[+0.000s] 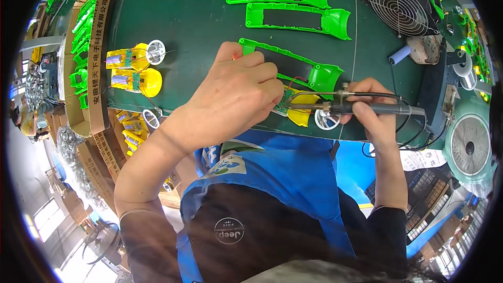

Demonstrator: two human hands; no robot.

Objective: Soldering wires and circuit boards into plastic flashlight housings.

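Observation:
My right hand (381,129) grips a soldering iron (387,109) with a thin metal feed tube clamped along it. Its tip points left at a small green circuit board (286,98) in a yellow housing (298,117) near the table's front edge. A white ring-shaped reflector (328,121) lies at the housing's right end, partly behind the iron. Over the board's left side, my left hand (238,94) is closed, knuckles up; its fingertips and whatever they pinch are hidden. Just beyond lies a green half-shell (326,77) with a dark opening, partly covered by that hand.
More green half-shells (298,20) line the far side of the green table (194,15). To the left are two yellow housings (141,82) with wires and batteries, and a cardboard box (99,57) of green parts. A black fan (401,5) and a solder spool (465,71) stand right.

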